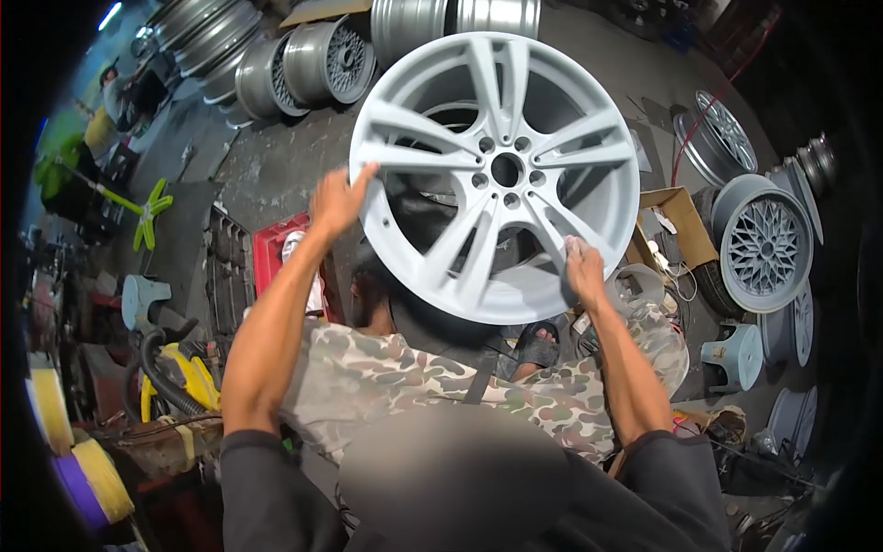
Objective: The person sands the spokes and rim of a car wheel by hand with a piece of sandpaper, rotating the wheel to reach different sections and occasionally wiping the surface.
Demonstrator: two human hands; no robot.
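A large pale grey alloy wheel (506,127) with paired spokes, a round centre bore and several bolt holes faces me, raised in front of my knees. My left hand (340,201) is closed on its outer lip at the left edge. At the lower right spoke, my right hand (586,271) has its fingers pinched together against the surface. A small pinkish bit shows at those fingertips, too small to name. What supports the wheel underneath is mostly hidden.
Stacked wheels (328,62) stand at the back, and mesh-spoked wheels (762,244) at right. A red crate (276,258), a cardboard box (685,221), pale blue stools (734,357) and a yellow machine (179,377) with a black hose surround me. A person (129,97) sits far left.
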